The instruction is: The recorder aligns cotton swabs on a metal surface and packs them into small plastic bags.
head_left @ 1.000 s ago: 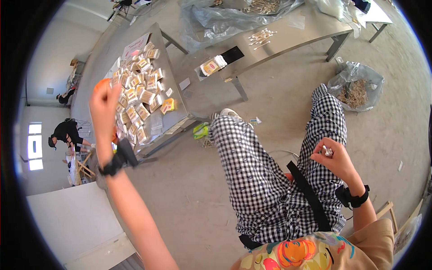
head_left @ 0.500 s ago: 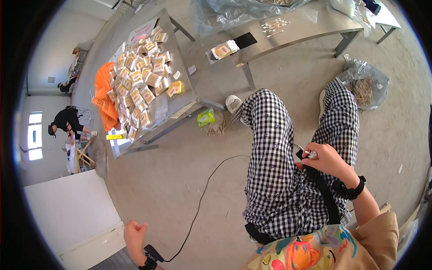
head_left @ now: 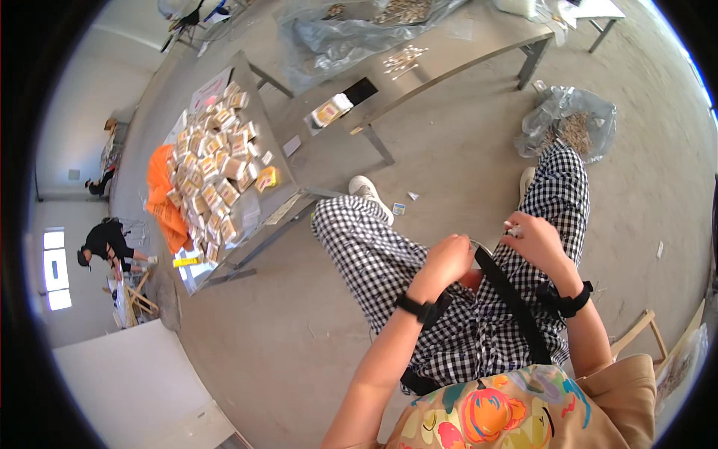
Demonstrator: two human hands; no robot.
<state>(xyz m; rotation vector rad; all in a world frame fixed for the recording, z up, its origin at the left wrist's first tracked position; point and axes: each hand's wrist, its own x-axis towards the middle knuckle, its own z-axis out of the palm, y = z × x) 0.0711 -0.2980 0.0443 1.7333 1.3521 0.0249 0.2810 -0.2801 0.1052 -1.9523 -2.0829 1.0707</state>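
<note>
Left hand (head_left: 449, 258) has swung in from 7 o'clock to 4 o'clock, over the lap, beside the right hand. Left knee of the checked trousers (head_left: 359, 236) went outward; whole view shifted too. Right hand (head_left: 535, 239), at 3 o'clock, kept its cotton swabs (head_left: 514, 230): fingers curled round them, white tips poking out. Hands near each other, a small gap showing. Left fingers curled; can't tell if they hold anything.

Risks, my read: swabs are thin and loose, so a slack right grip or a bump from the left could spill some onto the trousers or floor (head_left: 284, 337). Black strap (head_left: 514, 299) starts between the hands; might snag a finger or swab. Loose swabs (head_left: 405, 60) on the far surface (head_left: 441, 69), 12 o'clock, could roll if knocked. Swab packs (head_left: 213, 168) at 10 o'clock are heaped, so a nudge could slide some off.
</note>
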